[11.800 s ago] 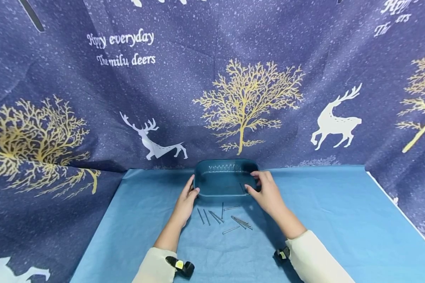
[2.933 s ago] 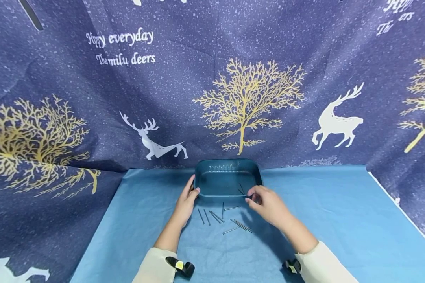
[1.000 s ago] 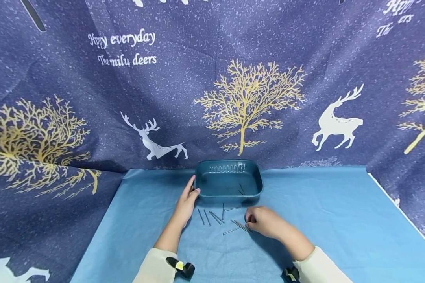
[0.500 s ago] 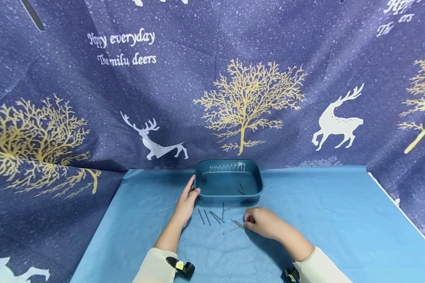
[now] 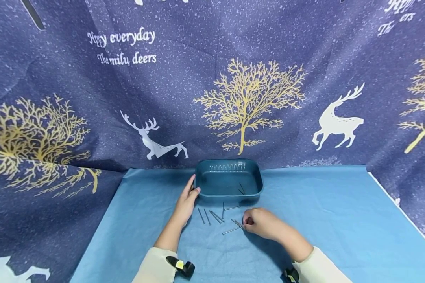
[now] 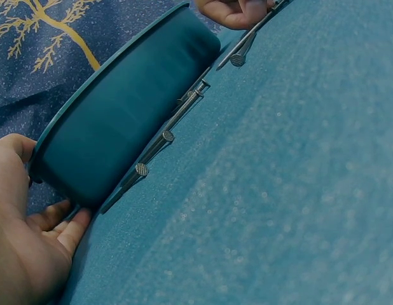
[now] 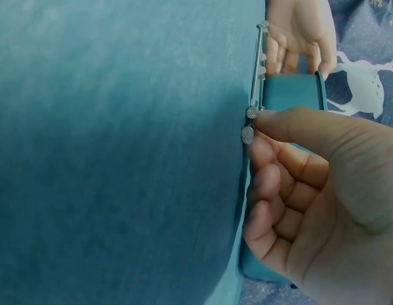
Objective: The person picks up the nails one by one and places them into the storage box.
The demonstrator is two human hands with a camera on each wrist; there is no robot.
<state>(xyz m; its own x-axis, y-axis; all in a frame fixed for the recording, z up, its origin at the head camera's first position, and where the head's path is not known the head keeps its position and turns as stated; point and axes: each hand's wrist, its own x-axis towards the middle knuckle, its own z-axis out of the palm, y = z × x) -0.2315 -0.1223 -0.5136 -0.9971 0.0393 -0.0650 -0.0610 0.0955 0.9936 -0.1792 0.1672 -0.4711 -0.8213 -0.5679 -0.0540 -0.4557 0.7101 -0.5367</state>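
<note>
A teal rectangular tray [image 5: 212, 196] stands at the back of the cloth-covered table, with a pair of thin nails [image 5: 242, 190] lying inside near its front right corner. My left hand [image 5: 185, 203] grips the tray's left end; the left wrist view shows the thumb up at the rim and fingers low against the base. In front of the tray, my right hand [image 5: 263, 223] pinches a nail [image 7: 248, 135] between thumb and forefinger, by its head end. That nail lies in a small bunch of nails [image 5: 236, 223], partly hidden by the fingers.
Several loose nails [image 5: 217, 217] lie on the blue cloth [image 5: 134, 236] between my hands, pointing different ways. A single nail [image 5: 230, 231] lies nearest the front. Behind the tray hangs a dark blue curtain [image 5: 287, 129] printed with trees and deer.
My right hand has come from the tray's front right corner to the bunch of nails and shifted slightly left along it. A second nail now lies in the tray. My left hand stays put.
</note>
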